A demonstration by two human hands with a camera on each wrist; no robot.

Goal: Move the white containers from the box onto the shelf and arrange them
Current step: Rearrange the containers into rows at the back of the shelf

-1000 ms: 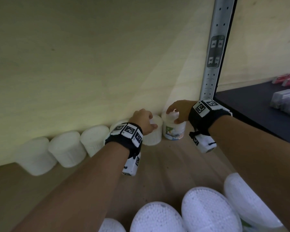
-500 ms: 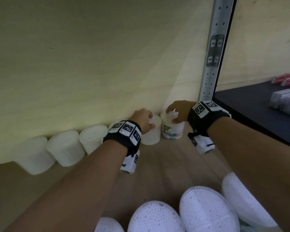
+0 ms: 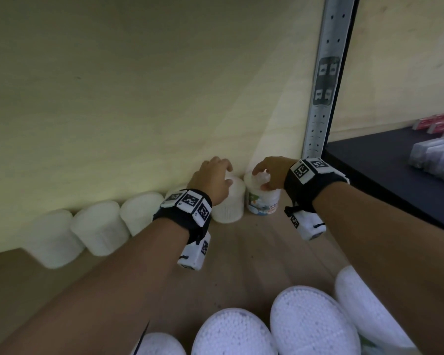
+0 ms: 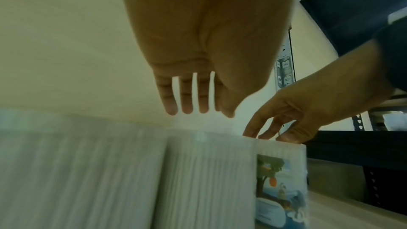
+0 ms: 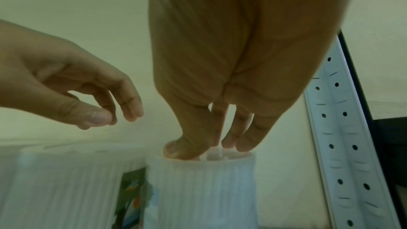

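Observation:
White ribbed containers (image 3: 98,226) stand in a row against the back wall of the wooden shelf (image 3: 241,265). My left hand (image 3: 213,175) hovers just above a plain one (image 3: 228,206), fingers loose and holding nothing; the left wrist view shows its fingertips (image 4: 189,111) off the lid. The last container on the right, which carries a picture label (image 3: 263,203), stands upright next to it. My right hand (image 3: 264,175) grips its lid from above with thumb and fingertips (image 5: 209,147).
A perforated metal upright (image 3: 323,85) stands just right of the labelled container. Beyond it a dark shelf (image 3: 382,170) holds wrapped packs (image 3: 433,155). Several more white containers with bumpy tops (image 3: 308,324) sit at the near bottom edge.
My left hand has let go of the plain container and risen slightly above it. The right hand stays on the labelled container's lid.

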